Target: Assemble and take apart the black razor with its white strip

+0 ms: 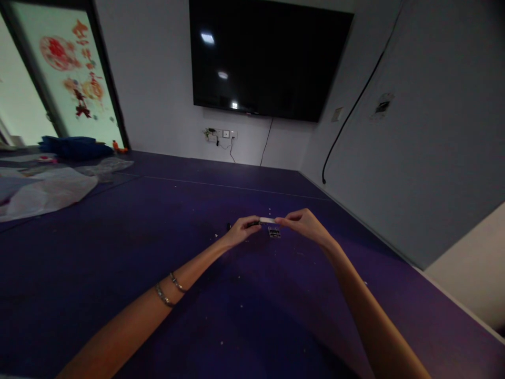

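Both hands meet over the purple surface, gripping a small pale flat strip [268, 220] between them. My left hand [241, 230] is closed on its left end, where something dark also shows at the fingertips. The fingers of my right hand [303, 223] pinch the right end. Just below the strip lies a small dark piece with silvery parts [274, 232], too small to name. A little black item [229, 226] sits left of my left hand, partly hidden by it. Tiny white bits [270, 211] lie beyond the strip.
The purple surface [158, 252] stretches to the wall. Clear plastic sheeting [59, 192] and a dark blue cloth heap [74, 148] lie at the far left. A television [268, 58] hangs ahead above wall sockets [226, 134]. A black cable [351, 113] hangs on the right wall.
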Tool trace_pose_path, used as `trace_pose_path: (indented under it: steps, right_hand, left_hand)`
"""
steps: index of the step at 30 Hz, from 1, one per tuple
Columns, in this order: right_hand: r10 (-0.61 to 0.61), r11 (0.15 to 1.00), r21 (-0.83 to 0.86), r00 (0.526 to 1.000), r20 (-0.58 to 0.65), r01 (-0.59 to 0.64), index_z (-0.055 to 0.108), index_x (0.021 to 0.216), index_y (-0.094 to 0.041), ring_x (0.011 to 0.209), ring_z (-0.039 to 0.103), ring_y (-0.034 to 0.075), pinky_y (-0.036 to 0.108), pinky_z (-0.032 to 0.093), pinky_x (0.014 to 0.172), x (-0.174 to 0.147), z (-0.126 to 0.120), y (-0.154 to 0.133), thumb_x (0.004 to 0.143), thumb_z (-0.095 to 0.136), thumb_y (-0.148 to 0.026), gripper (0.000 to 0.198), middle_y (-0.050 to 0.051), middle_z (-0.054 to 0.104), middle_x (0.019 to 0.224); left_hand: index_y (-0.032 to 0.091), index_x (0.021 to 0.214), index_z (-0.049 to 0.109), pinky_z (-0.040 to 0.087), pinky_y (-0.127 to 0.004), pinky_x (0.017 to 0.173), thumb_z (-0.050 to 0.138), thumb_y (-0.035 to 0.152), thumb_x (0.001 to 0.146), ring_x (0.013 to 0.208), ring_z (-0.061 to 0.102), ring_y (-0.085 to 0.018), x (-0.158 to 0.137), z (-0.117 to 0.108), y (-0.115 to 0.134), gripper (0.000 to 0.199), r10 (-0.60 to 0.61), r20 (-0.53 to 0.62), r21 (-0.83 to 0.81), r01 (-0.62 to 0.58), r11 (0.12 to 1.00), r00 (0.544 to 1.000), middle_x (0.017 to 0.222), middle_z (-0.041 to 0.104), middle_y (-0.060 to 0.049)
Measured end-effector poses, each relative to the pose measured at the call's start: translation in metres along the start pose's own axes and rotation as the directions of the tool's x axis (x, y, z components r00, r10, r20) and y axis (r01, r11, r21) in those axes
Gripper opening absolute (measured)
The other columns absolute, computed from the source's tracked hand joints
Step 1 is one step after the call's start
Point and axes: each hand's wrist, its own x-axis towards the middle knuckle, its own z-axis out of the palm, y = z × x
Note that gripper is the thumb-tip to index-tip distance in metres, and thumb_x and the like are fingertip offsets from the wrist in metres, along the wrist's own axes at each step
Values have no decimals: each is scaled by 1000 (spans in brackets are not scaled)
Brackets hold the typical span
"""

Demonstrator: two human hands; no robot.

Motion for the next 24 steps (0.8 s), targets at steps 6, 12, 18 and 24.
trace_pose_path:
  steps: [6, 12, 18, 24]
  right_hand:
    - [-4, 1000, -26, 1000, 5, 4, 65, 54, -15, 45, 30, 7, 24, 19, 43, -1, -6, 2, 68, 58, -56, 43, -2, 40, 46]
    - [-30, 999, -29, 999, 34, 31, 67, 56, -15, 46, 31, 7, 24, 20, 44, -2, 4, 1, 68, 59, -55, 42, -2, 42, 46]
    - [-62, 998, -31, 997, -35, 61, 70, 61, -16, 49, 36, 9, 24, 23, 45, -2, 6, -2, 69, 57, -55, 42, 0, 48, 49]
    - [-98, 995, -3, 995, 0, 98, 70, 60, -16, 48, 37, 9, 24, 23, 45, -3, 9, -4, 69, 58, -54, 40, 0, 50, 50]
  left_hand:
    - [17, 85, 64, 36, -26, 75, 59, 26, 75, 81, 52, -15, -2, -3, 1, 14, -20, -3, -48, 20, 999, 1000, 82, 61, -2]
    - [16, 84, 64, 37, -26, 74, 61, 26, 72, 79, 52, -15, 0, -5, -2, 16, -40, 21, -84, 42, 996, 999, 82, 61, -3]
    - [17, 88, 65, 37, -27, 75, 62, 28, 72, 80, 53, -16, 0, -5, -2, 19, -53, 23, -73, 55, 996, 998, 84, 62, -3]
    - [17, 86, 65, 38, -26, 74, 63, 28, 71, 79, 53, -16, 1, -3, -4, 19, -63, 27, -117, 66, 991, 998, 83, 62, -3]
